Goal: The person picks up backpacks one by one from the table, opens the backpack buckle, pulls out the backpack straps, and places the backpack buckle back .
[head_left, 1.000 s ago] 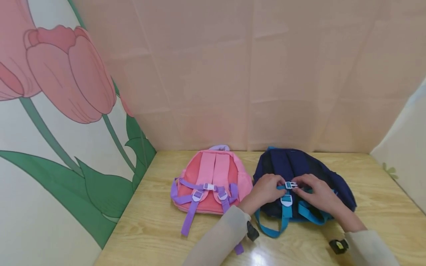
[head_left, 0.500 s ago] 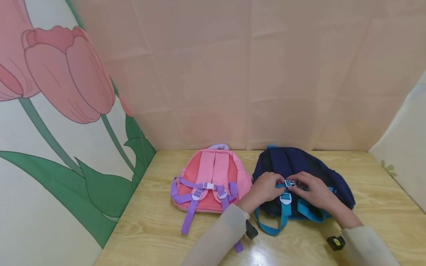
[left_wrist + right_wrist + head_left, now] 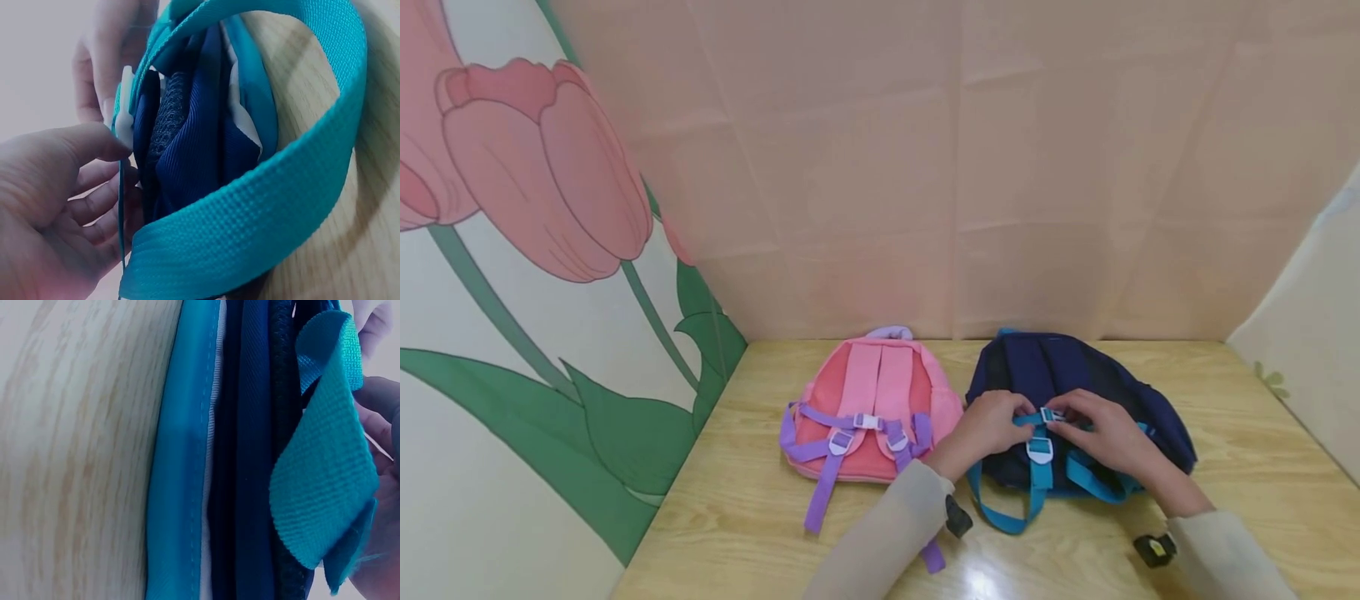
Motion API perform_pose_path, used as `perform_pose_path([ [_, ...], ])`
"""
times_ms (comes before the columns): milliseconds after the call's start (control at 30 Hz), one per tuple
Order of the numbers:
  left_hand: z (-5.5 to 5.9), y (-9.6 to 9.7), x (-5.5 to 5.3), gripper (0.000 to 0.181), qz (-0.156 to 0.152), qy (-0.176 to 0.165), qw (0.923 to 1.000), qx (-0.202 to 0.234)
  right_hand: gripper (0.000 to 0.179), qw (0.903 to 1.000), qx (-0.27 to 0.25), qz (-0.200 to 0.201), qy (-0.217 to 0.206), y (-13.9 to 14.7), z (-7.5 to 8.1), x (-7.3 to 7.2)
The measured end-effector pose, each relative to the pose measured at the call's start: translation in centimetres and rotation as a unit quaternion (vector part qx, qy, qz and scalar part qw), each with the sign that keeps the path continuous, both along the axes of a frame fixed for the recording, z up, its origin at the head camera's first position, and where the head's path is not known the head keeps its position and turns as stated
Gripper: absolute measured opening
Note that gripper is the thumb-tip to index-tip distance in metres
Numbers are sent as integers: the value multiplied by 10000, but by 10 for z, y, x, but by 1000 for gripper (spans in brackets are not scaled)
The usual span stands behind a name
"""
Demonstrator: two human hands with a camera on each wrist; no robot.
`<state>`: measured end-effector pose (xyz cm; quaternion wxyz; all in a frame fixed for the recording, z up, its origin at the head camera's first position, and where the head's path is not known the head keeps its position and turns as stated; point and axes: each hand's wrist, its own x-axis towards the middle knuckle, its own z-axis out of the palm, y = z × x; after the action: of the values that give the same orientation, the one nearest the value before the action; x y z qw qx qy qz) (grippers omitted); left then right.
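Note:
A navy backpack [image 3: 1037,358] with turquoise straps lies back-panel up at the right of the table. Over its middle, both hands meet at a small white side-release buckle [image 3: 1049,414] on the turquoise chest strap. My left hand [image 3: 992,423] pinches the strap side of the buckle; my right hand [image 3: 1105,429] grips its other half, largely covered by the fingers. Whether the halves are locked together cannot be made out. A white strap adjuster [image 3: 1040,451] sits just below. In the left wrist view, the left thumb presses on a white plastic piece [image 3: 125,119] beside a strap loop [image 3: 262,181].
To the left lies a pink backpack [image 3: 880,375] with purple straps, its white chest buckle [image 3: 869,422] joined. Both bags rest on a wooden table [image 3: 730,517]. Behind stands a pinkish backdrop [image 3: 850,167]; a tulip-printed panel [image 3: 550,183] borders the left.
The right hand has come slightly closer to the left. White buckle prongs that showed between the hands are now mostly hidden. The pink backpack stays in place.

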<state>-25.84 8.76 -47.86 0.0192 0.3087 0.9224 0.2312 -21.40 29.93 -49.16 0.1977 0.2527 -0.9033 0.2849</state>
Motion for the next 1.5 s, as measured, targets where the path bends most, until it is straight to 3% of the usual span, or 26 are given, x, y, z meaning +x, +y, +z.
perform_pose_path([
  [433, -5, 1, 3, 18, -69, 72, 9994, 323, 24, 9999, 34, 70, -110, 2, 2, 0],
  [833, -12, -2, 0, 19, -16, -94, 9976, 685, 21, 9992, 70, 15, -388, 2, 1, -3],
  [1133, -11, 2, 2, 20, -8, 71, 9976, 684, 21, 9987, 155, 17, -482, 4, 1, -5],
  [1500, -8, 5, 0, 21, 70, 13, 9978, 665, 19, 9981, 150, 71, -587, 2, 7, -7],
])
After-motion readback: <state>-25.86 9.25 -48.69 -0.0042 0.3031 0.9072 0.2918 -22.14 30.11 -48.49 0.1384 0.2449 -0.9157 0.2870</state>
